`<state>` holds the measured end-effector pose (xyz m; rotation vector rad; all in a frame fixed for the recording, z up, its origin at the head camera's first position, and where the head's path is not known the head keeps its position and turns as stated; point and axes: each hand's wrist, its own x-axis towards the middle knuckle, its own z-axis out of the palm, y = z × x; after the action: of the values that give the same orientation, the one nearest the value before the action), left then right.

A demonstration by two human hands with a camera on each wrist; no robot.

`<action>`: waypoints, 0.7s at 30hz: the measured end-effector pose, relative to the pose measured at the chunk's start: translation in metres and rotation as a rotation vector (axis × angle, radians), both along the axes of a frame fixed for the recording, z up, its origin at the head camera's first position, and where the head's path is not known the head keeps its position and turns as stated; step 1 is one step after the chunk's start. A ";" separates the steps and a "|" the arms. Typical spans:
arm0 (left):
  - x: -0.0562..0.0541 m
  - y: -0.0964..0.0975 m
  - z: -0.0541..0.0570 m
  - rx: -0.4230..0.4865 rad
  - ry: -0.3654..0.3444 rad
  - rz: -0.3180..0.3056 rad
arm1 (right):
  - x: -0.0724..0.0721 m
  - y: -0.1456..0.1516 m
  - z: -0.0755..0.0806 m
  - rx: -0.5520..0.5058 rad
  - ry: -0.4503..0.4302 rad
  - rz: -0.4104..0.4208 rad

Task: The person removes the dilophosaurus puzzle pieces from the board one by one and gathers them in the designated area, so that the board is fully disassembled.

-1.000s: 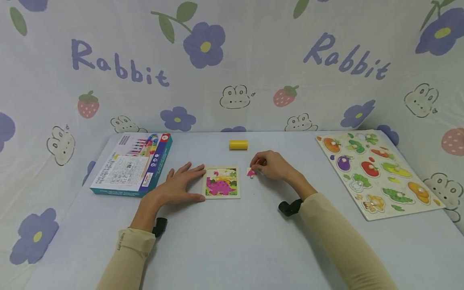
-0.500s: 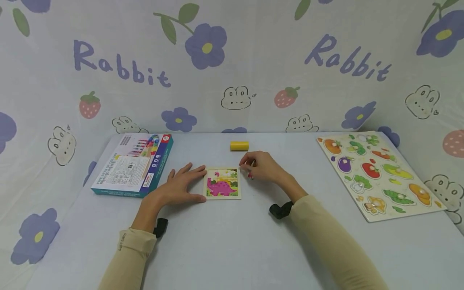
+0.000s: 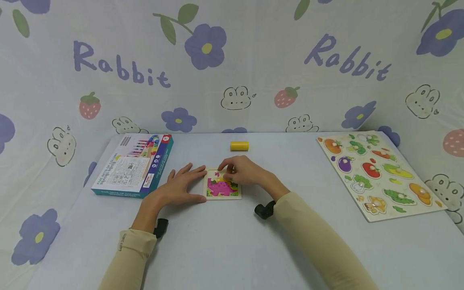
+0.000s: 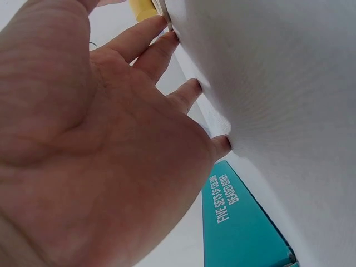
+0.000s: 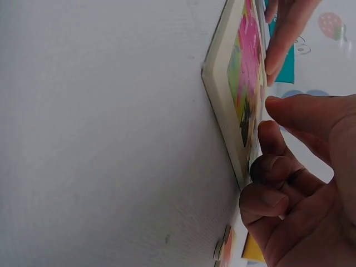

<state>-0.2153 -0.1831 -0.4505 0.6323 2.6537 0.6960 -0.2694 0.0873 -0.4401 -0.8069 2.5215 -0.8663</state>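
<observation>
A small square dinosaur puzzle (image 3: 222,192) in a pale wooden frame lies on the table. My left hand (image 3: 178,186) is spread flat at its left side, with thumb and fingertips at the frame's edge. In the left wrist view the fingers (image 4: 150,55) stand apart and rest on the tabletop. My right hand (image 3: 243,170) is over the puzzle's upper right, thumb and forefinger pinching a small puzzle piece that the fingers hide. The right wrist view shows the thumb (image 5: 289,108) and curled fingers close over the picture, near the frame's corner.
A yellow cylinder (image 3: 239,146) lies behind the puzzle. At the left is a boxed bead toy (image 3: 132,165); at the right, a vegetable peg board (image 3: 380,175) lies flat. A patterned cloth (image 3: 232,52) stands as a backdrop behind the table.
The right hand has picked up the pink-patterned puzzle piece from beside the frame and carried it left over the puzzle. The left hand has stayed at the frame's left edge.
</observation>
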 end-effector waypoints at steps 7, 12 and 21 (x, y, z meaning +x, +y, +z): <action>0.000 0.001 0.000 0.003 -0.001 0.002 | -0.001 -0.005 0.002 0.062 -0.030 0.048; 0.000 0.001 0.000 -0.001 -0.001 0.005 | -0.002 -0.007 0.005 0.100 -0.039 0.065; 0.001 0.000 0.000 0.000 -0.008 0.009 | 0.000 -0.010 0.008 0.127 -0.066 0.054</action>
<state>-0.2144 -0.1827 -0.4507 0.6161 2.6506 0.6994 -0.2697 0.0774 -0.4323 -0.7887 2.4575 -0.6966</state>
